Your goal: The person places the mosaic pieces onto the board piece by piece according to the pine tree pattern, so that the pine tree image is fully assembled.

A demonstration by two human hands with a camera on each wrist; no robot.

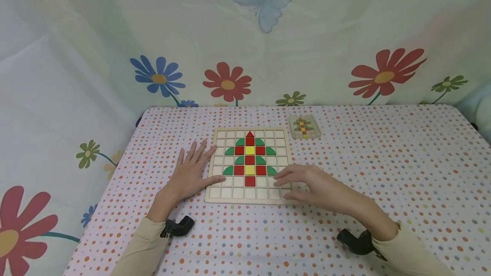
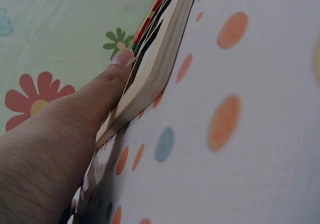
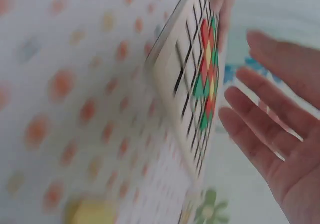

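A square wooden grid board (image 1: pixel 226 193) lies on the dotted cloth. Red, yellow and green pieces (image 1: pixel 249 161) in its cells form a tree shape with a red triangle on top. My left hand (image 1: pixel 188 176) rests at the board's left side, fingers spread and thumb (image 2: pixel 117 64) over the edge. Over the lower right part of the board is my right hand (image 1: pixel 312 184), its fingers (image 3: pixel 260 134) loosely bent and apart with nothing between them. Behind the board's right corner lies a small pattern card (image 1: pixel 316 133) printed with a similar tree.
The table (image 1: pixel 383 161) has a white cloth with coloured dots. A curtain (image 1: pixel 326 33) with printed flowers and a butterfly hangs behind it and along the left. Black camera mounts (image 1: pixel 180 226) sit at both wrists.
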